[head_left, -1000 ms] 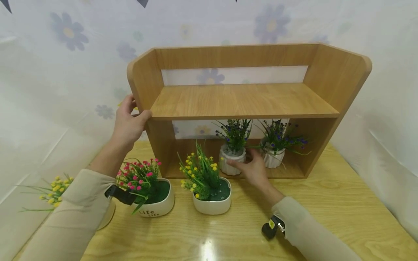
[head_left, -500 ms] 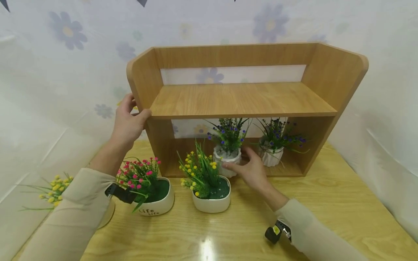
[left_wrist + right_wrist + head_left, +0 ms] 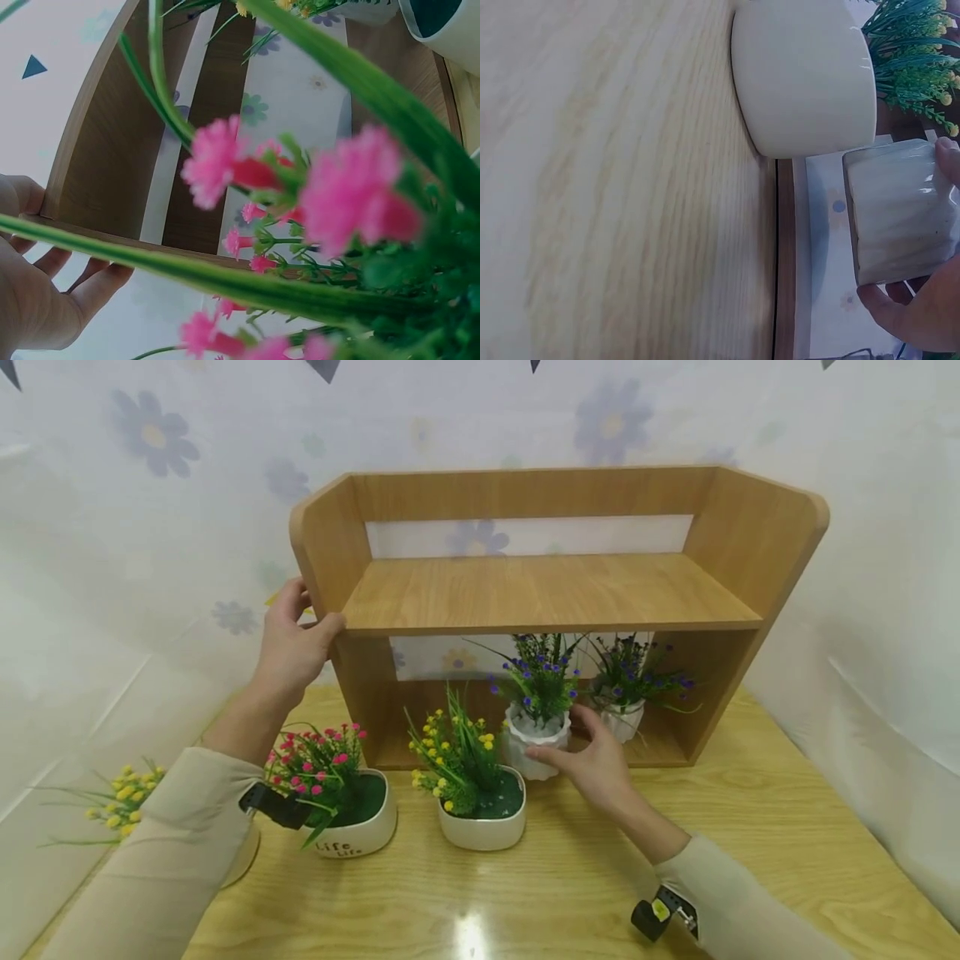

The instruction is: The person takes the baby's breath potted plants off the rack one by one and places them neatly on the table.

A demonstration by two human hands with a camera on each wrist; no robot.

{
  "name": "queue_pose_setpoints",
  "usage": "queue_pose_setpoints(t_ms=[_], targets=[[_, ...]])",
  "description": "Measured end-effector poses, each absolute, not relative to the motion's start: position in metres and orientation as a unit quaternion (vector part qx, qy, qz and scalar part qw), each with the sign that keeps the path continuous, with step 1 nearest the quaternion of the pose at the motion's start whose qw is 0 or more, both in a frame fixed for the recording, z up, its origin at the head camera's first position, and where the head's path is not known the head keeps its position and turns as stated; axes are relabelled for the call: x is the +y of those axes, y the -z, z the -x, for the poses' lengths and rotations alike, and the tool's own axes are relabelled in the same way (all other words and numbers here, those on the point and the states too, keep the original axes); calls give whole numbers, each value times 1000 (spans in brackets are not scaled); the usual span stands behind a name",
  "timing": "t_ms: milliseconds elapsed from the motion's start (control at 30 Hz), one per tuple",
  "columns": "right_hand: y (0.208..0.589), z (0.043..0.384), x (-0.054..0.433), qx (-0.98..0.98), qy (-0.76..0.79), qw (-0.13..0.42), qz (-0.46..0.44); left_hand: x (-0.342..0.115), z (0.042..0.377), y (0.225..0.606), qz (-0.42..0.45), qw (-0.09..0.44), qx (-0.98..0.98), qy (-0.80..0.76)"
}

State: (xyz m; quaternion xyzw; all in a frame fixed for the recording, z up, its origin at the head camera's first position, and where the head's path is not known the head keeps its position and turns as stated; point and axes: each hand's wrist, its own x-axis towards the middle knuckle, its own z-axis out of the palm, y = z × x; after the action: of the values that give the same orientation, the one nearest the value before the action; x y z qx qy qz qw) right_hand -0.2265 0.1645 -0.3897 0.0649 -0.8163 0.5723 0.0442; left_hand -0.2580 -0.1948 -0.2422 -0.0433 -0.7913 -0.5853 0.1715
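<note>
My right hand (image 3: pixel 592 764) grips a white fluted flowerpot (image 3: pixel 536 743) of purple-blue flowers at the front of the lower shelf, thumb in front and fingers round its far side. In the right wrist view a gap shows between this pot's base (image 3: pixel 901 214) and the board edge below. My left hand (image 3: pixel 291 639) holds the left side panel of the wooden shelf unit (image 3: pixel 555 593), thumb on the front and fingers behind it. The left wrist view shows that hand (image 3: pixel 45 292) past blurred pink flowers. A second white pot (image 3: pixel 624 722) with purple flowers stands inside, at right.
A cream pot with yellow flowers (image 3: pixel 483 833) stands before the shelf. Left of it is a "Life" pot (image 3: pixel 360 835) with pink flowers. Farther left, another pot of yellow flowers (image 3: pixel 127 797) is partly hidden by my left sleeve. A patterned cloth hangs behind.
My right hand has drawn the held flowerpot from its place in the lower shelf, first leftward, then forward and slightly right. My left hand stays on the side panel.
</note>
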Motion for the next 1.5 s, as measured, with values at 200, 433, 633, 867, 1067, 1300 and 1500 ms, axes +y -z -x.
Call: queue_pose_setpoints(t_ms=[200, 433, 633, 867, 1067, 1300, 1500], targets=[[391, 219, 174, -805, -588, 42, -61, -198, 258, 242, 42, 170, -791, 586], [392, 210, 186, -801, -591, 56, -81, -199, 259, 242, 44, 168, -790, 588], [391, 200, 193, -817, -566, 69, -82, -200, 258, 241, 42, 171, -793, 583], [389, 189, 202, -821, -559, 67, -92, -201, 256, 240, 36, 171, -793, 584], [390, 182, 209, -820, -562, 53, -91, -203, 256, 240, 35, 171, -795, 581], [390, 174, 212, -817, -568, 37, -90, -204, 254, 239, 41, 168, -791, 587], [390, 167, 215, -822, -563, 32, -86, -205, 254, 240, 41, 167, -791, 587]])
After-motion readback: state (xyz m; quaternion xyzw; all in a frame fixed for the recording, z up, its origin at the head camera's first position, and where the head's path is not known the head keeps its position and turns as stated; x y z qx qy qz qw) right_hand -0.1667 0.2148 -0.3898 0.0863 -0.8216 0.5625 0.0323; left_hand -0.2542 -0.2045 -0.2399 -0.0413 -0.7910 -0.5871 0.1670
